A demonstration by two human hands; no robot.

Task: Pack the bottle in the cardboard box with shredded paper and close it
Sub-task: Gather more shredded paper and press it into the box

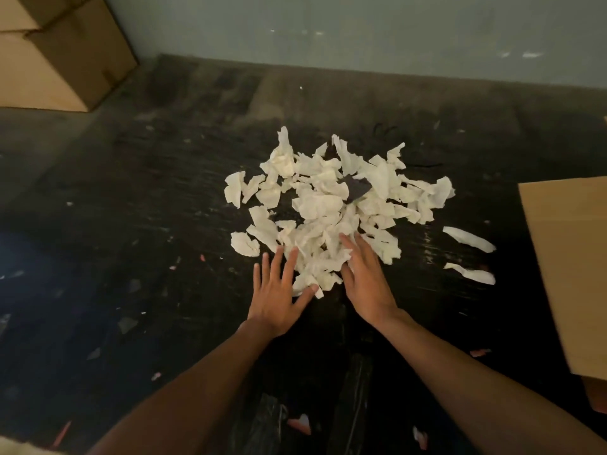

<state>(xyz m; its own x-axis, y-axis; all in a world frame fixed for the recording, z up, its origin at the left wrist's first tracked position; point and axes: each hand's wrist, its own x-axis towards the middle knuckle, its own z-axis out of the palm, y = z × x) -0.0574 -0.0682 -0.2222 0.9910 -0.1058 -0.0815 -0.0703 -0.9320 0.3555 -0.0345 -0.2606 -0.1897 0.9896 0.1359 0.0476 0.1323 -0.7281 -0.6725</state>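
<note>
A heap of torn white paper pieces (331, 205) lies on the dark floor in the middle of the view. My left hand (279, 295) rests flat at the heap's near edge with fingers spread, its thumb touching the paper. My right hand (366, 279) lies palm down on the near right part of the heap, fingers pushed in among the pieces. Neither hand holds anything. A brown cardboard box flap (568, 267) juts in from the right edge. No bottle is in view.
Two loose paper strips (468, 239) lie between the heap and the cardboard on the right. Stacked cardboard boxes (62, 50) stand at the far left corner against a pale wall (361, 27). Small scraps of litter dot the scuffed black floor (131, 224).
</note>
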